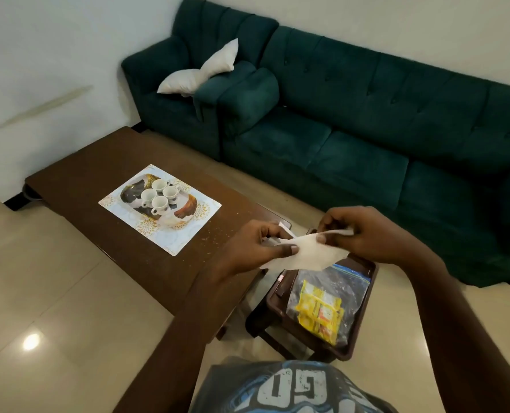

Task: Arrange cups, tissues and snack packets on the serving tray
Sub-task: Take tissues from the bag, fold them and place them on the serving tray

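A patterned serving tray [188,205] lies on a floral mat [122,201] on the brown coffee table [98,165]. Several white cups [160,195] stand clustered on the tray. In front of me, above the table's right end, both hands hold a white tissue [304,254]. My left hand [253,248] pinches its left side between thumb and fingers. My right hand [364,234] pinches its upper right edge. Yellow snack packets [319,311] lie inside a clear zip bag [346,281] on a small dark stool [366,317] below my hands.
A dark green sofa [366,120] with a white cushion [200,73] runs along the wall behind the table. Crumbs are scattered on the table near its right end. Beige tiled floor [54,293] surrounds the table and stool.
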